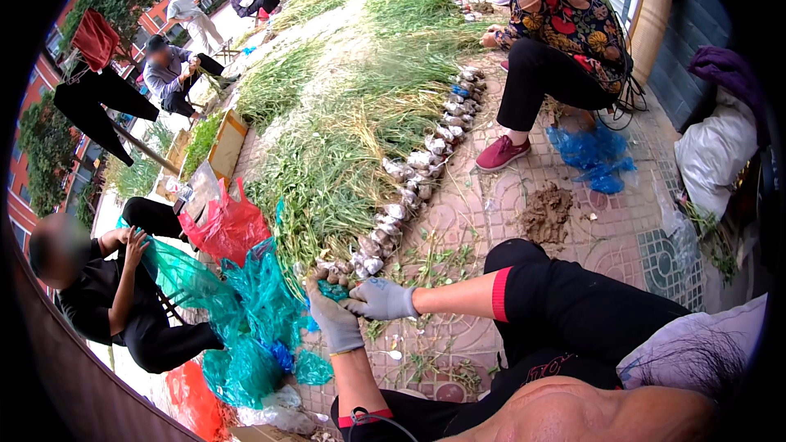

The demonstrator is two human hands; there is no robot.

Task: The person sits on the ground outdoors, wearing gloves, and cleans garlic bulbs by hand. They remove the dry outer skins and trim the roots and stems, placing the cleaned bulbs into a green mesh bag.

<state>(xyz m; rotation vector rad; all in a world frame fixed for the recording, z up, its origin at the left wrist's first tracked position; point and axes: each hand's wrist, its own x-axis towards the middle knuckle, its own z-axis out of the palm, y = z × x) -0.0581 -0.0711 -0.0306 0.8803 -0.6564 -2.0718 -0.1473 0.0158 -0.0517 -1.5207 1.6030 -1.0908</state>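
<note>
Both my hands wear grey work gloves and meet at the near end of a long row of garlic bulbs [395, 211]. A crumpled bit of green plastic [333, 290] shows between them. My left hand [334, 319] curls around it from below, the fingers bent upward. My right hand [379, 299] reaches in from the right, its fingertips closed on the plastic's edge. Just beyond the gloves lie the nearest whitish bulbs, roots outward, with their long green stalks [319, 196] spread to the left. Part of the plastic is hidden by the fingers.
Green plastic bags [254, 319] and a red bag [225, 225] heap at left beside a seated person [123, 295]. A person in a flowered top [565, 16] squats at the row's right. A blue bag [594, 155] and a soil pile [547, 214] lie on the paving.
</note>
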